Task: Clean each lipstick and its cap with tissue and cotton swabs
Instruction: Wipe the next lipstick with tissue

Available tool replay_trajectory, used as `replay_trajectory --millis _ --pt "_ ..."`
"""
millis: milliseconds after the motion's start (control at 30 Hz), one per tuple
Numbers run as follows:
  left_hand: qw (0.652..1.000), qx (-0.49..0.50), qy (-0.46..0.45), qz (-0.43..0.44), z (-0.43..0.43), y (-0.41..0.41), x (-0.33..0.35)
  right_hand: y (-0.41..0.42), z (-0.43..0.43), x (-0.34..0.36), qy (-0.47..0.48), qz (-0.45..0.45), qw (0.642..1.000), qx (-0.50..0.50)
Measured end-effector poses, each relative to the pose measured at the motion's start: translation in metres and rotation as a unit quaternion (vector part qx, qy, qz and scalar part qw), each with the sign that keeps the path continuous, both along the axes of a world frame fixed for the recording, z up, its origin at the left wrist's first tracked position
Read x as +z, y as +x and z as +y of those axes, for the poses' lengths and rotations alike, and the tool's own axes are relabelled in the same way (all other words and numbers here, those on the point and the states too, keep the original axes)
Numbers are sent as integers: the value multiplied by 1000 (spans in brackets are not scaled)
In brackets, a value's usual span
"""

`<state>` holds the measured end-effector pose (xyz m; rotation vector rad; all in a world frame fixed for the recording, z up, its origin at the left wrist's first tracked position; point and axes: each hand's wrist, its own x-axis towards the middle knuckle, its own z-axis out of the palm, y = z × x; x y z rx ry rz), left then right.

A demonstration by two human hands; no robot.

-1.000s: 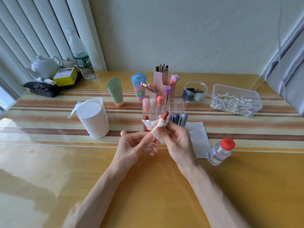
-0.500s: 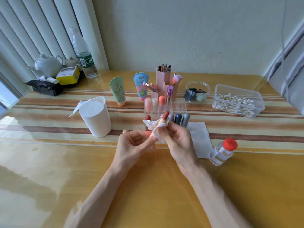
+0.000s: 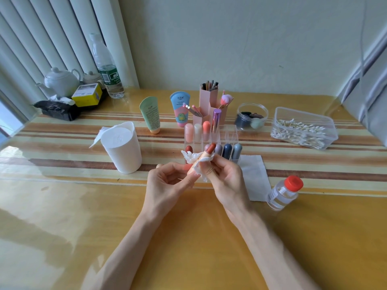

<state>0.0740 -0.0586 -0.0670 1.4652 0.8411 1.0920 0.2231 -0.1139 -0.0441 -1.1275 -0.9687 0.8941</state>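
At centre frame, as half a second earlier, the grip of the left hand (image 3: 167, 182) pinches the lipstick (image 3: 207, 152) at its base while the right hand (image 3: 228, 178) clasps tissue (image 3: 188, 156) round its barrel, close before the clear rack (image 3: 229, 132), with bare tabletop (image 3: 73, 216) open toward the lower edge.

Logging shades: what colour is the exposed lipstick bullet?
The lipstick bullet is brick red; head view.

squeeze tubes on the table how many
2: the green tube, cap-down beyond the white tissue tub; the blue tube to its right, by the pink brush holder. None seems hidden.
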Motion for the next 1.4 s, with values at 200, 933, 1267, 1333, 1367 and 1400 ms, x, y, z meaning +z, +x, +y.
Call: replay_trajectory --millis 200,933,1267,1333,1367,1400 --pt "1000 1 26 -4 -3 4 0 -2 1 -5 -8 47 998 -34" --pt "988 -37 90 118 -2 -3 -6 4 1 -11 -44 69 996 -32" --pt "953 140 224 146 6 -10 -5 29 0 -9 -62 -8 995 -79" --pt "934 192 239 182 14 -12 -11 29 1 -8 -65 -8 995 -75" --pt "927 211 236 199 17 -13 -13 29 1 -9 -66 -10 995 -71" --pt "922 225 230 215 21 -13 -16 28 1 -9 -70 -11 995 -68"
